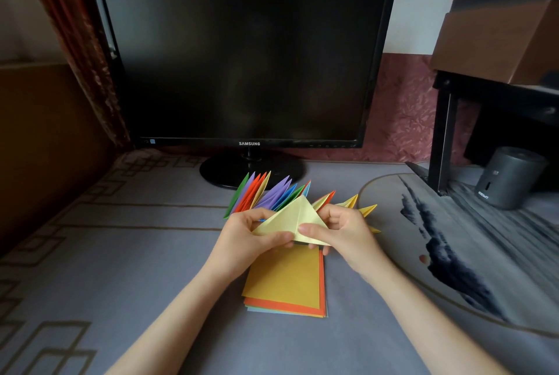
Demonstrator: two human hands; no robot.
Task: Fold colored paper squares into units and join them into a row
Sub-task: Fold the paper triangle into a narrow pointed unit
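Observation:
A pale yellow paper (295, 217), folded into a triangle shape, is held above the table between both hands. My left hand (251, 235) pinches its left lower edge with thumb on top. My right hand (341, 229) pinches its right lower edge the same way. Behind the hands stands a row of joined folded units (266, 193) in green, purple, orange, yellow and blue, with more yellow and orange points (351, 202) showing past my right hand. Below the hands lies a stack of flat paper squares (287, 281), mustard yellow on top, orange and light blue under it.
A black monitor (242, 60) on its round stand (220, 172) fills the back of the grey patterned table (121, 253). At right are a round printed mat (453, 238), a black shelf leg (441, 139), a grey cylinder device (508, 178) and a cardboard box (502, 27).

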